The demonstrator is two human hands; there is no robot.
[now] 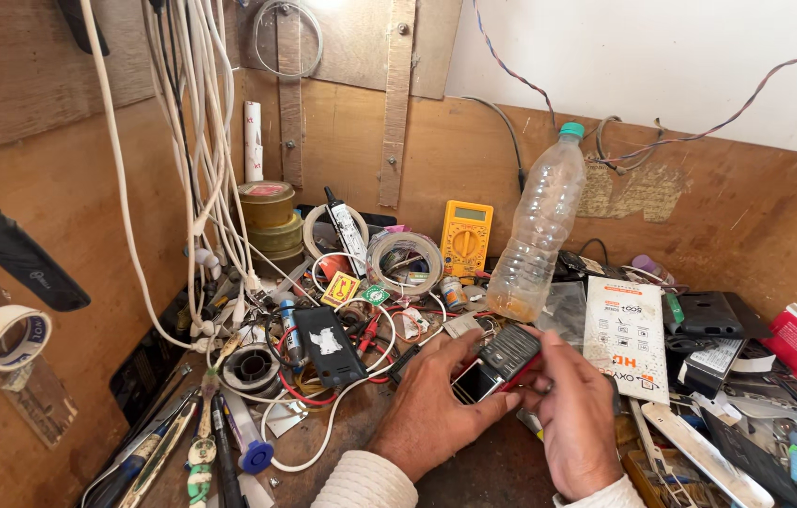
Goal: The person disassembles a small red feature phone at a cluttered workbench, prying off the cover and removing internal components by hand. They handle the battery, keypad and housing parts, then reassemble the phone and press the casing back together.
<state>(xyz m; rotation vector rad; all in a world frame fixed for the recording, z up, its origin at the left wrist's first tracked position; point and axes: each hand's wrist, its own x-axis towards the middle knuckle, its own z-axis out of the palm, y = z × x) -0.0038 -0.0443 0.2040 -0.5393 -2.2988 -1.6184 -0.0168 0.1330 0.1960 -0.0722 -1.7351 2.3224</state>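
Red keypad phone [497, 365] — light, rigid, slick — pinched edgewise by left hand [436, 409] and right hand [575, 414], bottle [537, 230] at twelve o'clock.

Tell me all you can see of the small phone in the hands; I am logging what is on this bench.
The phone is a small keypad handset with a dark grey front and a red edge. Its screen is dark and reflective, the keypad end pointing up and away. It lies tilted between the left hand and right hand, fingertips pressing both sides, above the cluttered wooden bench.
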